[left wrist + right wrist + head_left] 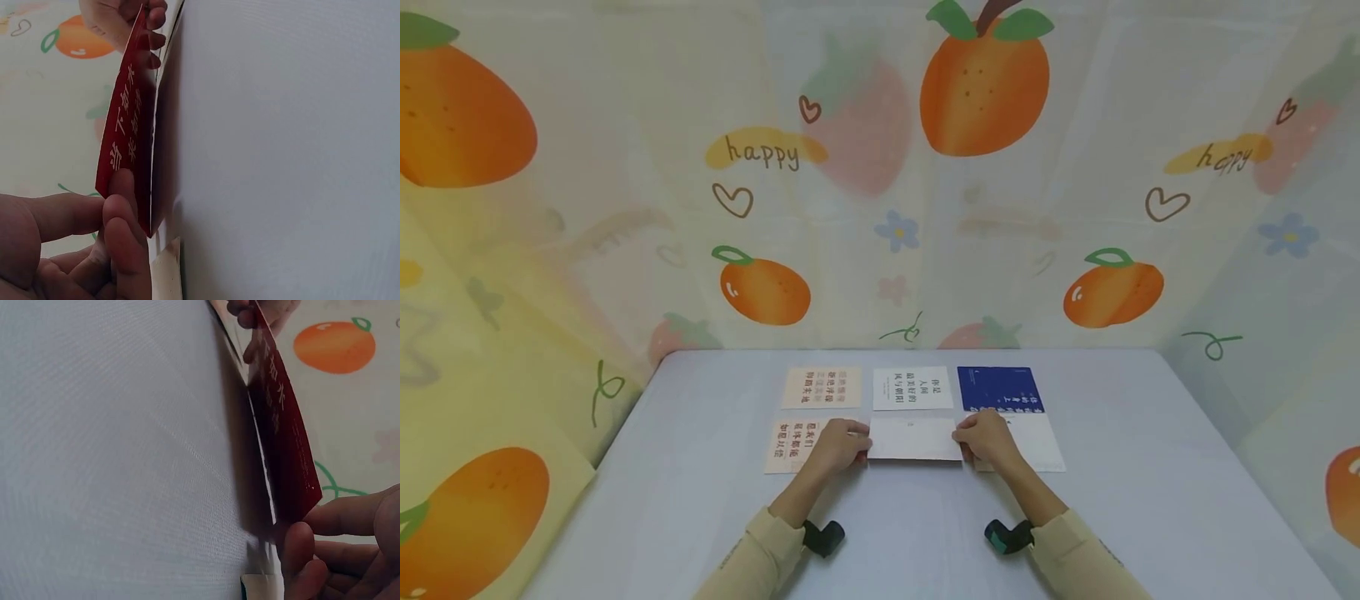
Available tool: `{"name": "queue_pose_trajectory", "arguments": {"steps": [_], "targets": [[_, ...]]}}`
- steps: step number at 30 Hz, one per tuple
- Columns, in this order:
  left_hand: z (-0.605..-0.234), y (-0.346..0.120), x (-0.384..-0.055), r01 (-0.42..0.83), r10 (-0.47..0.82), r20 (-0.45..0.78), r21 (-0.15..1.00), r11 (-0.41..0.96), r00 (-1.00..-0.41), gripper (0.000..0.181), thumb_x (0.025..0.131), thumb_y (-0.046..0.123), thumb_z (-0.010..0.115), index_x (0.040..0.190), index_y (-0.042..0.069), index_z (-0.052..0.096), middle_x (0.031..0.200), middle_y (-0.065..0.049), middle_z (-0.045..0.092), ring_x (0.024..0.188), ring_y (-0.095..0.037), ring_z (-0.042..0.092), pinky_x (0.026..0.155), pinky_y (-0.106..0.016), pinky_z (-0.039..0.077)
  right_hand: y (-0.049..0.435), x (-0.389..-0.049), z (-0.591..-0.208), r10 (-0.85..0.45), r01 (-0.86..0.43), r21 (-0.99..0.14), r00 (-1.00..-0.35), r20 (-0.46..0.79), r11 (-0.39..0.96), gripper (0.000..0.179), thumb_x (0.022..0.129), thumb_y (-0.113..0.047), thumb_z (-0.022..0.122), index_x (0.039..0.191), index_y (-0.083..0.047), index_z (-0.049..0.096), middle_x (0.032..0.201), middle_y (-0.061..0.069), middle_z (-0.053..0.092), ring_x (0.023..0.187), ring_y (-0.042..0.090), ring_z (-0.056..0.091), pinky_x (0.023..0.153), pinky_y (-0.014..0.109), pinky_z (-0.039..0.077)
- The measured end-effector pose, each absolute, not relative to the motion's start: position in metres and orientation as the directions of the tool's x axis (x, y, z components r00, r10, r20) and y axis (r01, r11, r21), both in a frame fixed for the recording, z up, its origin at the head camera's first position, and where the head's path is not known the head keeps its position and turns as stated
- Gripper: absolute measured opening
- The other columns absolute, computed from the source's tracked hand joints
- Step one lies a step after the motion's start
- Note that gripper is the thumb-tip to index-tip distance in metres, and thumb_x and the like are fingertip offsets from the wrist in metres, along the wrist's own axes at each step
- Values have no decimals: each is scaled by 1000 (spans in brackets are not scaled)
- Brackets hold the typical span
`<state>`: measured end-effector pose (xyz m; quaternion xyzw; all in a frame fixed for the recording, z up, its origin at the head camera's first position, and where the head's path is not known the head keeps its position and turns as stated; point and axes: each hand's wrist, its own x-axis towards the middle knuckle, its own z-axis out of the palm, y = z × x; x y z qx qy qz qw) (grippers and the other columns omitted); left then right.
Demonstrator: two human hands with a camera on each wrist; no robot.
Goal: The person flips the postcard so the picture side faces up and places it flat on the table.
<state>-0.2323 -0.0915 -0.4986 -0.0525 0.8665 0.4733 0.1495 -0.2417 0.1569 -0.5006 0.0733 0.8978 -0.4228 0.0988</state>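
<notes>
Both hands hold one card (pixel 915 439) level just over the near middle of the table. Its pale side faces up in the head view; the wrist views show a red underside (pixel 128 112) with white characters. My left hand (pixel 840 446) pinches its left edge between thumb and fingers, above a cream card (pixel 784 450) with brown characters. My right hand (pixel 988 437) pinches the right edge, partly covering a white card surface (pixel 1036 442). Directly behind the held card lies a white card (pixel 912 389) with dark characters.
Another cream card (pixel 822 388) lies at the back left of the group. At the back right is a dark blue card (pixel 997 386) with white characters. A white cloth covers the table (pixel 910 542); a fruit-printed curtain (pixel 850 233) stands behind and at both sides.
</notes>
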Motion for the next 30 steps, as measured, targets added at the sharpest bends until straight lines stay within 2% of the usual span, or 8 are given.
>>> {"name": "queue_pose_trajectory", "arguments": {"steps": [4,10,14,25,30], "targets": [[-499,-91,-232,-233,41,-300,814,531,-953,31,90,10,61,117,-4,64,73,-6,67,62,-12,58,57,-22,44,157,-242,-501,56,202,-758,-975,-214,620,17,85,-9,67,94,5,72,56,5,62,55,13,56,55,23,41],[-496,-91,-230,-212,12,-248,853,476,-969,20,89,7,59,103,-4,68,74,-7,66,63,-13,58,55,-21,45,157,-240,-496,101,221,-808,-975,-199,545,14,86,-6,66,93,6,71,65,7,65,53,12,55,51,22,43],[-494,-90,-230,-216,-16,-233,875,434,-972,15,89,6,58,97,-3,68,75,-8,66,64,-14,59,55,-20,47,158,-238,-493,114,217,-840,-976,-184,498,13,86,-5,65,92,6,71,65,7,64,51,12,54,49,21,42],[-494,-90,-230,-142,-48,-134,896,420,-990,14,91,12,63,98,2,69,76,-8,68,65,-16,62,54,-23,47,161,-237,-487,144,193,-882,-979,-144,430,17,87,-9,67,96,4,72,68,6,65,52,12,56,50,22,42],[-492,-89,-230,-94,-77,-69,910,404,-995,14,89,14,64,98,4,70,79,-6,70,67,-16,65,58,-23,50,162,-236,-484,160,192,-900,-977,-138,392,16,88,-9,66,96,4,71,70,6,65,54,12,56,52,22,44]]}}
